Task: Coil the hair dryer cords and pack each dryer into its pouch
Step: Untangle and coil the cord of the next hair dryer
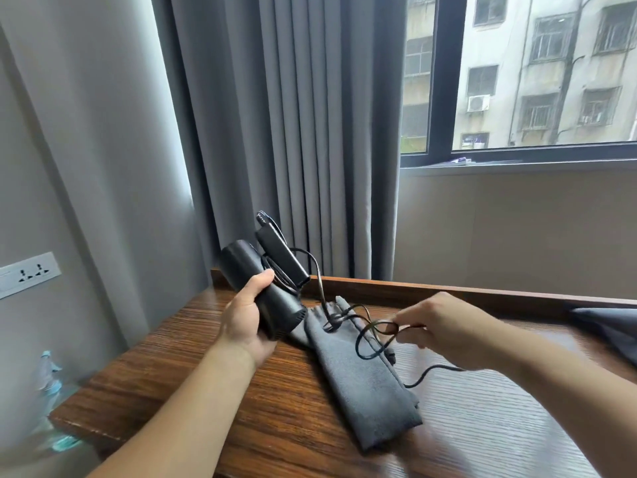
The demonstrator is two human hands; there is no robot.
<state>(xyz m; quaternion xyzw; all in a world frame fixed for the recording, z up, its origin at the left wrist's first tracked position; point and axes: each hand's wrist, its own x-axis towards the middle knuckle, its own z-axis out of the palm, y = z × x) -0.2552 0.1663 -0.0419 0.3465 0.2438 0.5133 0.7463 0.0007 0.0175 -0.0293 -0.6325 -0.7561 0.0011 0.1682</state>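
Observation:
My left hand (pixel 246 313) grips the barrel of a black hair dryer (pixel 265 288), held above the wooden table with its folded handle pointing up and back. The dryer's black cord (pixel 365 339) runs loosely down to the right in loops over a dark grey pouch (pixel 362 388) that lies flat on the table. My right hand (pixel 437 326) pinches the cord between thumb and fingers just above the pouch's right side. Past that hand the cord trails on over the table.
The wooden table (pixel 241 408) has a raised back rim. A second dark grey pouch (pixel 610 326) lies at the far right edge. Grey curtains hang behind, a window to the right, a wall socket (pixel 29 272) at left. Plastic bottles (pixel 48 381) stand below the table's left edge.

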